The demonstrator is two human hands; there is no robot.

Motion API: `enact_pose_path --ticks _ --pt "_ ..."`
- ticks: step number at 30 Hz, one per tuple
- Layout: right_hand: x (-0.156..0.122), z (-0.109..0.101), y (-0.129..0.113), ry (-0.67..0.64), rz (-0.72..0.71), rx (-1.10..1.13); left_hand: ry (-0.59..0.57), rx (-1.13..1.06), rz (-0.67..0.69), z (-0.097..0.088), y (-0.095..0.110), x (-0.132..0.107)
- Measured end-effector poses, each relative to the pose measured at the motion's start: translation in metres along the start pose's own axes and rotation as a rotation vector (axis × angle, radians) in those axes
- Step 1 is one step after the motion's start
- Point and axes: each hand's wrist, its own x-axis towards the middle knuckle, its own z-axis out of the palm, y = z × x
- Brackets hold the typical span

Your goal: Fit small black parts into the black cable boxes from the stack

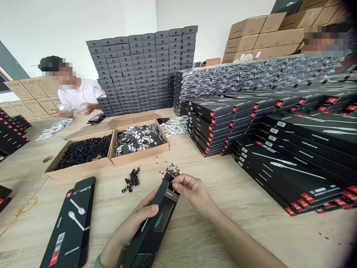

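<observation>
In the lower middle, my left hand [139, 219] is wrapped round a long, narrow black cardboard box [156, 227], which is tilted with its top end pointing away from me. The box has a clear window and white lettering on it. At its top end, my right hand [192, 191] has thumb and index finger pinched together by the flap; what they grip is hidden. Just beyond the box's top lie many tiny black pieces [173, 170] scattered on the table. Left of these is a small heap of black plastic parts [132, 180].
Flat black cartons [69, 227] lie stacked at left. Behind are one tray of black parts [83, 150] and another of round black-and-white pieces [139, 139]. Stacked black boxes [295, 167] fill the right. White cables [177, 124] lie farther back. A co-worker [80, 93] sits opposite.
</observation>
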Motion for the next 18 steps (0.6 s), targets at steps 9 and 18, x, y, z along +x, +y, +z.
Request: enact_pose_path --ticks 9,18 --pt "-0.0005 0.0034 -0.0099 0.051 0.045 0.026 -0.046 0.104 0.060 0.0055 -0.0002 0.0002" --pt "-0.0007 0.0049 -0.0062 0.053 0.082 0.063 -0.028 0.044 0.000 0.0093 0.0016 -0.0022"
